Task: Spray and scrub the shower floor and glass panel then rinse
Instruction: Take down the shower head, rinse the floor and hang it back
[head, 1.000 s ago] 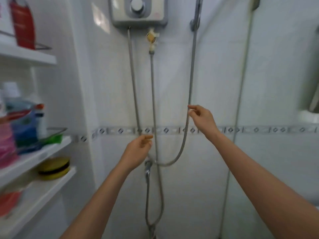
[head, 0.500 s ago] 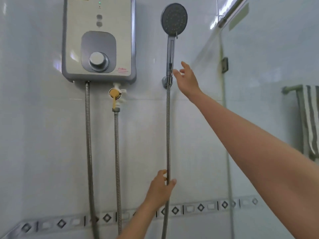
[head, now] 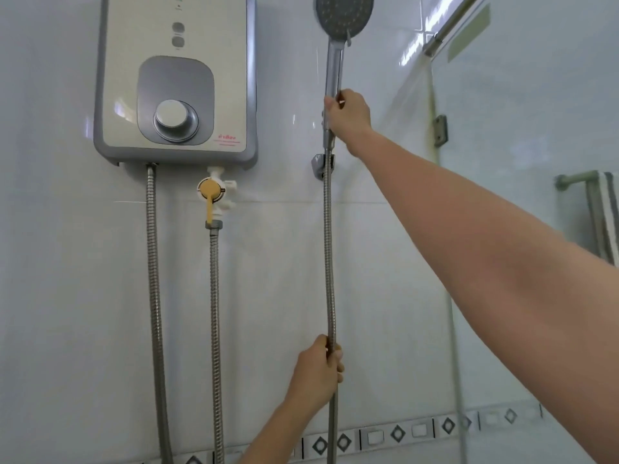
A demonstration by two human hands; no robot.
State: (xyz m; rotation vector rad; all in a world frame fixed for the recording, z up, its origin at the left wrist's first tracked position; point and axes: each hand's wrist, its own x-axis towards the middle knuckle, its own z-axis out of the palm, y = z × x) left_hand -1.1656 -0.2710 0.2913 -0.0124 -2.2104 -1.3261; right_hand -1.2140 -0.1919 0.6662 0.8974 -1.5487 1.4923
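Both hands worked right of the water heater [head: 174,78], the left hand [head: 318,373] clenched round the hose [head: 327,262] low down, the right hand [head: 348,115] grasping the shower head [head: 344,15] by its handle just above the bracket [head: 320,166], so rinsing seemed about to start, with no telling whether the glass panel [head: 536,95] at right was scrubbed.

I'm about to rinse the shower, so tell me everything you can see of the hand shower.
The hand shower stands upright by the white tiled wall, right of the water heater. Its round dark grey face, dotted with nozzles, faces the camera; the top is cut off. The right hand grips the shiny chrome-looking handle just above the wall bracket. A ribbed metal hose hangs from its base, gripped lower by the left hand.
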